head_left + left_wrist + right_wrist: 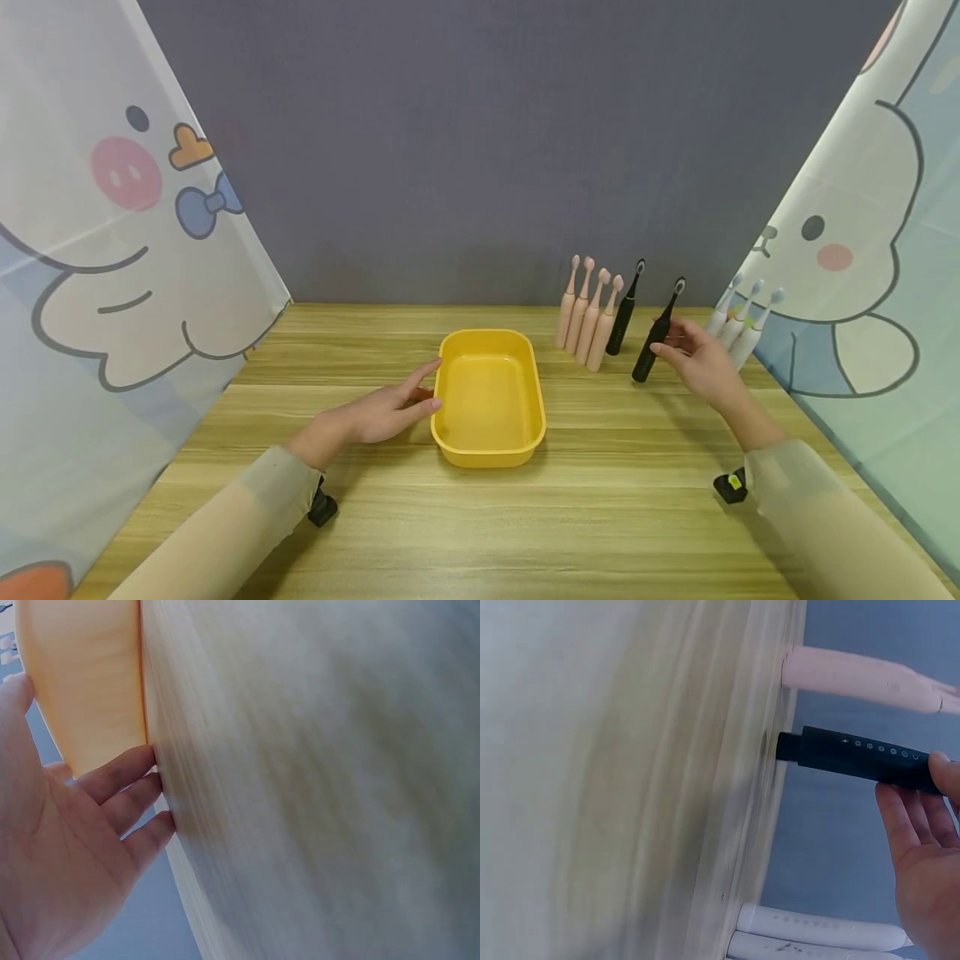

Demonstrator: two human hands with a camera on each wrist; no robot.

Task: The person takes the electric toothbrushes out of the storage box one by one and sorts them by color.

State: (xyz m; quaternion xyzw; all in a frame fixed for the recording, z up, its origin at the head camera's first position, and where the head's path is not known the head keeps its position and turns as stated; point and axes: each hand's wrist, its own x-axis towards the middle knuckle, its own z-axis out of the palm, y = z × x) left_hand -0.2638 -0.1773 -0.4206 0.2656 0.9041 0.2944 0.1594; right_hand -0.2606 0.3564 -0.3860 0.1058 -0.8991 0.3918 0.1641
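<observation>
My right hand (701,364) pinches a black electric toothbrush (651,353) upright by its handle, thumb on one side and fingers on the other. In the right wrist view its lower end (832,750) hangs over the table, and whether it touches is hard to tell. My left hand (386,411) rests at the left side of a yellow rectangular tub (487,458), thumb and index finger at its rim. The left wrist view shows the other fingers (124,795) loosely bent beside the tub's outer wall (90,682). Inside the tub only its bare yellow bottom shows.
Several pink electric toothbrushes (591,327) stand in a row right of the tub. A second black toothbrush (621,323) stands beside them. Three white toothbrushes (744,337) stand behind my right hand. A grey panel (480,150) rises at the wooden table's (480,533) back edge.
</observation>
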